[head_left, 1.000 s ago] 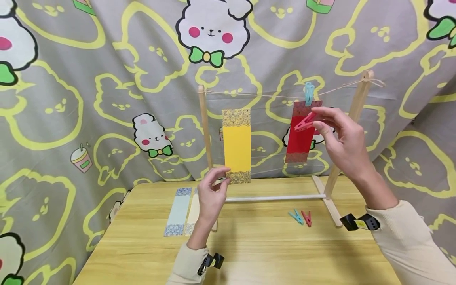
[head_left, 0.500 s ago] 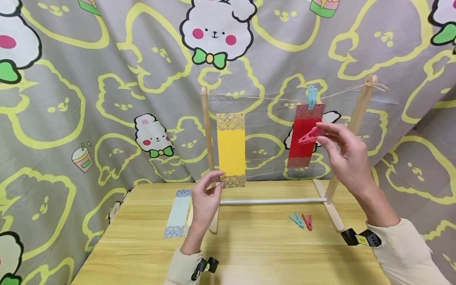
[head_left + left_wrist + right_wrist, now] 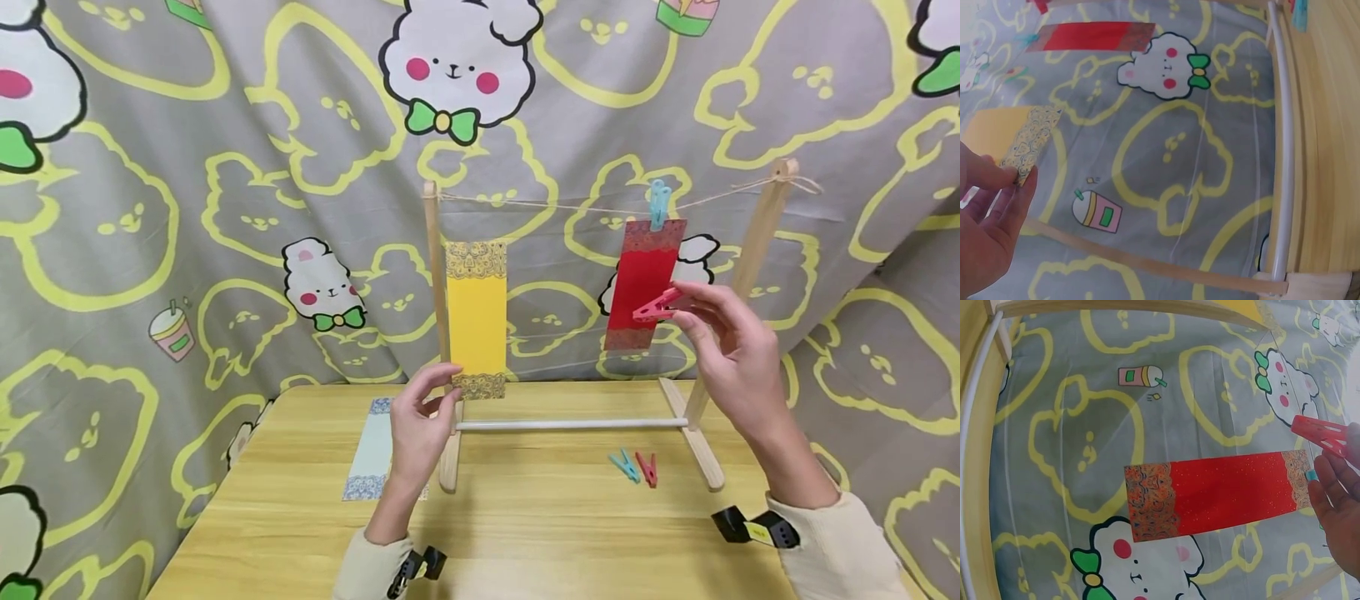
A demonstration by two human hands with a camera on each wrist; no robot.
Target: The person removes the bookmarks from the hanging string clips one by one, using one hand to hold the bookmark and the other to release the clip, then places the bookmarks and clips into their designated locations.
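My left hand (image 3: 422, 425) pinches the lower left corner of a yellow card (image 3: 477, 325) with patterned ends, holding it upright beside the rack's left post. In the left wrist view, thumb and fingers meet on the card's patterned end (image 3: 1034, 139). My right hand (image 3: 731, 350) pinches a pink clothespin (image 3: 656, 307) between thumb and fingertips, in front of a red card (image 3: 647, 279). That red card hangs from a string (image 3: 555, 205) by a light blue clothespin (image 3: 659, 205). In the right wrist view the pink clothespin (image 3: 1322, 434) points away from the fingers.
The wooden rack has a left post (image 3: 435, 275), a right post (image 3: 761, 242) and a white bottom bar (image 3: 570, 425). On the table (image 3: 540, 525) lie a blue clothespin (image 3: 624, 466), another pink clothespin (image 3: 647, 469) and a pale blue card (image 3: 371, 450). A cream card is mostly hidden behind my left wrist.
My left hand has carried the yellow card left and slightly down, toward the left post. My right hand has lowered the pink clothespin. The red card stays hanging.
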